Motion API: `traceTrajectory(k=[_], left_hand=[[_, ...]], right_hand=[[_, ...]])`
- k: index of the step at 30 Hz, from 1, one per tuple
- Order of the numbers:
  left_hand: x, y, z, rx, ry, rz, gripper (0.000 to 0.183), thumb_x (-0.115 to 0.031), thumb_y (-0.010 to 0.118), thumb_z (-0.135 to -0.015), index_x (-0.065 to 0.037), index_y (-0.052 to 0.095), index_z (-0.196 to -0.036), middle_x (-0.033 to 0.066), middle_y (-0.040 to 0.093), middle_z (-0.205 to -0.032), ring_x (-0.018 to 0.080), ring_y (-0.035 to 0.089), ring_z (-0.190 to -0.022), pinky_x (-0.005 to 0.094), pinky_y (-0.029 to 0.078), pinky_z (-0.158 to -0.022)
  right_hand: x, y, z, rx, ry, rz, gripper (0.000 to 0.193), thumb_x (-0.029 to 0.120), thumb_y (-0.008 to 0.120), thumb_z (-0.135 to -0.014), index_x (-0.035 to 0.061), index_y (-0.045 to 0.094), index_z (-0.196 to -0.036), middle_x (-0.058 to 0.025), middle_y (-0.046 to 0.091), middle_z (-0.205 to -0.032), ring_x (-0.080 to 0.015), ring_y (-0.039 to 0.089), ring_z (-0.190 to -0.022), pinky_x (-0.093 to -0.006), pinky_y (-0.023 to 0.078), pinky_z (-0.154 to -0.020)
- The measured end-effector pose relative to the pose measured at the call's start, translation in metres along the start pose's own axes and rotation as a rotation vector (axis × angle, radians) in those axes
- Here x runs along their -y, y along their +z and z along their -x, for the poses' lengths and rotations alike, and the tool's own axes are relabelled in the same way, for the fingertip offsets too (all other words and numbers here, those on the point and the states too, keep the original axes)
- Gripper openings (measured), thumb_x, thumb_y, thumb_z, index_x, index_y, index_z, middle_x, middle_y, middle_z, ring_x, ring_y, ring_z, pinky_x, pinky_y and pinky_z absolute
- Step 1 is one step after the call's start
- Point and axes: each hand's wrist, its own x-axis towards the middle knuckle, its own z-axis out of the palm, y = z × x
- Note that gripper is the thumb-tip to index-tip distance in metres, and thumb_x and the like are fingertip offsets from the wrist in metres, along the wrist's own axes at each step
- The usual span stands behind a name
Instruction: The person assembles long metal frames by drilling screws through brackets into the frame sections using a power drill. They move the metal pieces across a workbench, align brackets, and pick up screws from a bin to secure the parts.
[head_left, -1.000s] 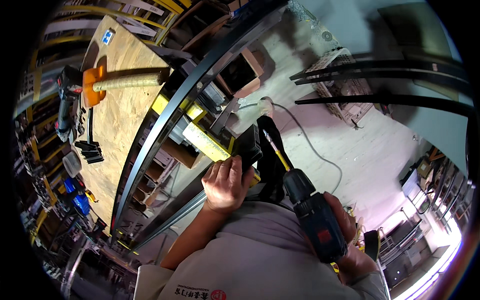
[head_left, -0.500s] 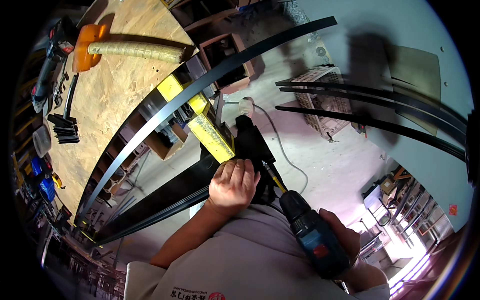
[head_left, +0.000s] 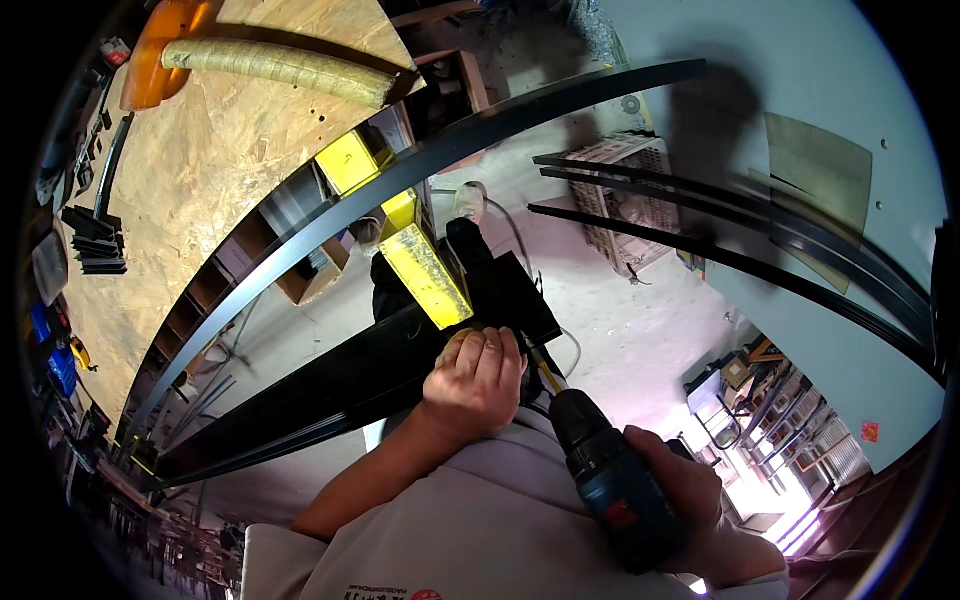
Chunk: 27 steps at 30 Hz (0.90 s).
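A long black metal profile [head_left: 290,400] runs from the lower left to the front of my body, close to a yellow support block [head_left: 428,275]. My left hand [head_left: 472,382] is closed at the near end of this profile, its fingers curled together; the fingertips are partly hidden. In my right hand [head_left: 690,490] is a dark blue cordless drill [head_left: 615,480], gripped by its handle. A bit [head_left: 546,370] with a yellowish shank points up from the chuck toward the profile's end, just right of my left fingers. Whether its tip touches anything cannot be made out.
A long dark strip [head_left: 440,150] arches across above the yellow block. On the wooden board [head_left: 250,130] lies an orange mallet [head_left: 150,60]. Several black profiles [head_left: 720,215] rest on a pale panel at right, near a white plastic crate [head_left: 625,200]. Shelves [head_left: 800,430] stand beyond.
The view has shifted a little. My left hand has moved slightly right, with its fingers more tightly curled. The drill has moved slightly left and remains in my right hand.
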Motion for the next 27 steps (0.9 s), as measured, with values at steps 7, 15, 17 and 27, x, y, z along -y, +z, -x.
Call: traceTrajectory(k=[7,15,17,27], left_hand=[[0.001,-0.004,-0.003,0.003,0.001,0.001,0.026,-0.014,0.065,-0.088,0.011,0.068,-0.095,0.0199,0.066,-0.086,0.0302,0.067,-0.078,0.0390,0.059,-0.074],[0.006,-0.006,-0.005,0.015,0.009,0.045,0.024,-0.010,0.064,-0.088,0.013,0.068,-0.093,0.0209,0.067,-0.084,0.0294,0.065,-0.076,0.0394,0.058,-0.075],[0.005,-0.006,-0.007,0.016,0.010,0.073,0.023,-0.010,0.064,-0.088,0.013,0.067,-0.092,0.0211,0.066,-0.083,0.0292,0.064,-0.075,0.0394,0.058,-0.075],[0.006,-0.005,-0.007,0.037,0.010,0.100,0.025,-0.007,0.061,-0.082,0.014,0.067,-0.093,0.0223,0.065,-0.084,0.0294,0.063,-0.076,0.0400,0.057,-0.075]], right_hand=[[0.022,-0.011,-0.013,0.136,0.053,0.078,0.078,0.015,0.087,-0.075,-0.0040,0.050,-0.141,-0.0158,0.073,-0.103,-0.0257,0.075,-0.086,-0.0329,0.059,-0.074],[0.049,-0.016,-0.031,0.231,0.114,0.195,0.060,0.017,0.077,-0.088,0.0008,0.051,-0.139,-0.0171,0.072,-0.102,-0.0315,0.072,-0.084,-0.0379,0.059,-0.074],[0.047,-0.016,-0.032,0.221,0.092,0.210,0.063,0.016,0.079,-0.085,-0.0006,0.051,-0.139,-0.0183,0.071,-0.096,-0.0336,0.072,-0.078,-0.0382,0.058,-0.066],[0.045,-0.013,-0.042,0.095,-0.150,0.297,0.070,0.024,0.080,-0.081,-0.0111,0.050,-0.133,-0.0142,0.069,-0.080,-0.0270,0.067,-0.057,-0.0374,0.052,-0.048]])
